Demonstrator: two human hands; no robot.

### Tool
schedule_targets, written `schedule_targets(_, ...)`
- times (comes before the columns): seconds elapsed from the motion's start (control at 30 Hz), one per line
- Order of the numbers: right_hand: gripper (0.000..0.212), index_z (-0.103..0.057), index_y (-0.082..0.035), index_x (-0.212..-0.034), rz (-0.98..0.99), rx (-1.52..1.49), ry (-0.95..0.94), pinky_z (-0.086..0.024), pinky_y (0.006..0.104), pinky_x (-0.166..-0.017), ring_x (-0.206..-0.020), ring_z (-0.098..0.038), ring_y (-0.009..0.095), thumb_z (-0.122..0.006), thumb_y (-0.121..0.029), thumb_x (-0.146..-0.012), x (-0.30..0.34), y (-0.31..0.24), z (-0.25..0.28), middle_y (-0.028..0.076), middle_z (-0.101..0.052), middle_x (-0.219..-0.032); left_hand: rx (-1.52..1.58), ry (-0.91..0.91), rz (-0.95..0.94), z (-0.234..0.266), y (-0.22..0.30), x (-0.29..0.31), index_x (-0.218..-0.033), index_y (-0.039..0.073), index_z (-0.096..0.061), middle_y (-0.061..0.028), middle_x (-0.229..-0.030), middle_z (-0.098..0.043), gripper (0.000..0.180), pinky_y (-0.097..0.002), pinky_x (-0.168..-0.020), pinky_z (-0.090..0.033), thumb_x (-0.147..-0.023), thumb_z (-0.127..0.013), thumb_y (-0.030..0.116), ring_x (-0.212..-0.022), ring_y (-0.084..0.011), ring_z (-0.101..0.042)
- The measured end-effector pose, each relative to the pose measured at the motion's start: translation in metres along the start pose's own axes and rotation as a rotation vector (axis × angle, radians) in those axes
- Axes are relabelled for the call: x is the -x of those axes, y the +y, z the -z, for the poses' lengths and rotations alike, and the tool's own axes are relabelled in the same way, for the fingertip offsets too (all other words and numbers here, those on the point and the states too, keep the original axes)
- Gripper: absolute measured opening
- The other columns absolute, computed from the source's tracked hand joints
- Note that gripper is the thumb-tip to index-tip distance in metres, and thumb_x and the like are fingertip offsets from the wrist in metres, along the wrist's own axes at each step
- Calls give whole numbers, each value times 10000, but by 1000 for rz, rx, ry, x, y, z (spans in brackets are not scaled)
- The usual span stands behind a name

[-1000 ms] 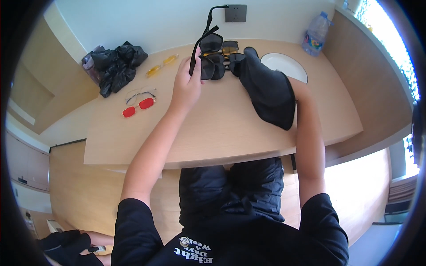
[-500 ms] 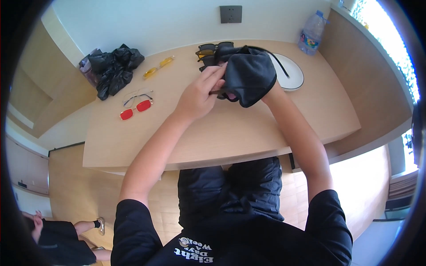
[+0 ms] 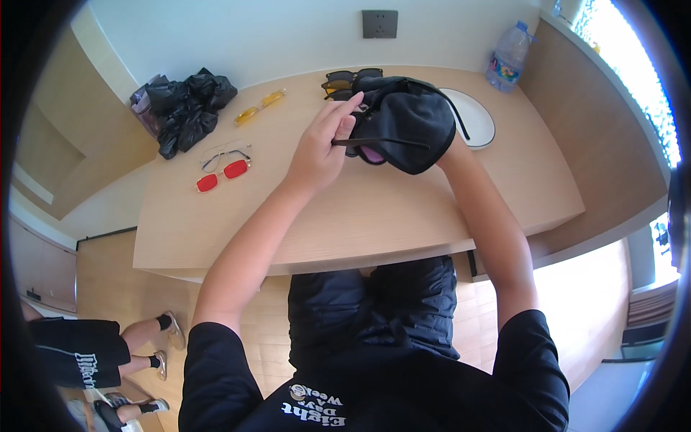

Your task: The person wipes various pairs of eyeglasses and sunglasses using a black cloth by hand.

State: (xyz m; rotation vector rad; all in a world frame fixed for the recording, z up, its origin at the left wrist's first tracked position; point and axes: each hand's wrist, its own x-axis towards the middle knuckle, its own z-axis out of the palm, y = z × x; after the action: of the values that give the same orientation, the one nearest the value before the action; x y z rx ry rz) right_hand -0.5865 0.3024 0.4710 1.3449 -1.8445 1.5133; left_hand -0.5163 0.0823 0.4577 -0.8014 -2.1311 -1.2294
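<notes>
Hands have lifted the dark sunglasses and the black pouch off the surface, to centre frame.

Left hand [image 3: 324,147] pinches one thin arm of the dark sunglasses [image 3: 368,149], thumb and fingers closed on it; a second ago I saw it flat by the eyewear at the top of the surface [image 3: 237,230]. The lenses now sit at the mouth of the black pouch [image 3: 407,122]. My right hand is hidden behind that pouch, so I cannot tell its grip, though it seems to hold it up. I judge the pair is half bagged. Red-lensed glasses [image 3: 223,175] at left, white plate [image 3: 479,119] at right, unmoved.
</notes>
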Motion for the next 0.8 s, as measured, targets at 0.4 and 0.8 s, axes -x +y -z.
schedule_targets(0.4, 834, -713, -117, -1179, 212, 816, -48, -543, 438, -749, -882, -690, 347, -915, -276, -386, 18, 22, 11, 90, -704, -1086, 60, 13, 73, 0, -2, -3, -1472, 40, -610, -81, -1223, -685, 369, -289, -1009, -481, -1153, -468, 160, -1102, -175, -647)
schedule_targets(0.8, 372, -665, 17, -1289, -652, -441, -85, -587, 341, -764, -895, -709, 164, -690, -110, -940, -5, -22, -3, 67, -770, -1102, 229, 215, 212, 2, -12, -5, -1353, 6, -650, -82, -1193, -709, 370, -300, -1036, -485, -1165, -433, 239, -1110, -166, -671)
